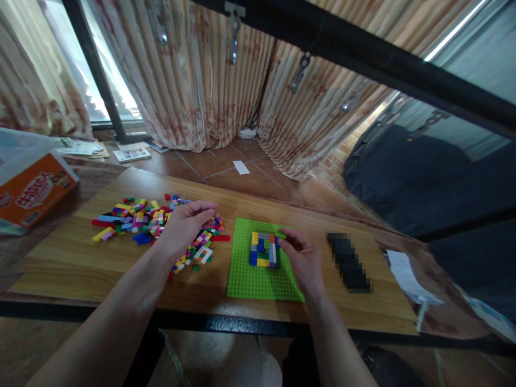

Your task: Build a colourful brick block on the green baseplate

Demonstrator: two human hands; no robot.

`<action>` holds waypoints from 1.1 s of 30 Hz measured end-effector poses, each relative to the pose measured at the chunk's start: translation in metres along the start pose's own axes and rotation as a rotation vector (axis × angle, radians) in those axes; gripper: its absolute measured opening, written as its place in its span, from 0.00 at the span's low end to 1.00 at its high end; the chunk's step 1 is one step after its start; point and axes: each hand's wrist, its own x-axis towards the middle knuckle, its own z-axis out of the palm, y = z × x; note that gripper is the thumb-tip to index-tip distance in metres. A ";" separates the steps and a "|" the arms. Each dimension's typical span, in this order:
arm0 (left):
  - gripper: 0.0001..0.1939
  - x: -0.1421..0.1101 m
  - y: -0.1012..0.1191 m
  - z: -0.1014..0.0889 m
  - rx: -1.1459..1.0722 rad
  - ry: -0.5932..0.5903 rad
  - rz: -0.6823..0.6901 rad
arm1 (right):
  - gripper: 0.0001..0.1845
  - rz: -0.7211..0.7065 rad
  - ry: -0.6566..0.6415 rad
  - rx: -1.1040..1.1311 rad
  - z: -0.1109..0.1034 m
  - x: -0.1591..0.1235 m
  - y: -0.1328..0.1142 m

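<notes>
My left hand (189, 220) hovers over the right side of a loose heap of coloured building bricks (151, 215). Its thumb and fingertips come close together; whatever is between them is too small to make out. A green baseplate (245, 285) lies to the right of the heap, bearing a low, roughly rectangular brick build (262, 248) in blue, yellow, white, red and green. At the build's upper right corner is my right hand (302, 252), thumb and index finger pinched at a small dark green brick (281, 232). Its other fingers are curled behind.
The wooden table (201, 295) has a dark front edge. A blurred black object (350, 263) lies right of the baseplate, with white paper (409, 274) beyond. At far left stands a clear plastic box (36, 183) with an orange label. A black bar (363, 59) crosses overhead.
</notes>
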 end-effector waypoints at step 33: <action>0.10 0.002 -0.002 0.004 0.075 0.042 0.005 | 0.20 0.314 -0.188 -0.059 -0.024 0.008 0.025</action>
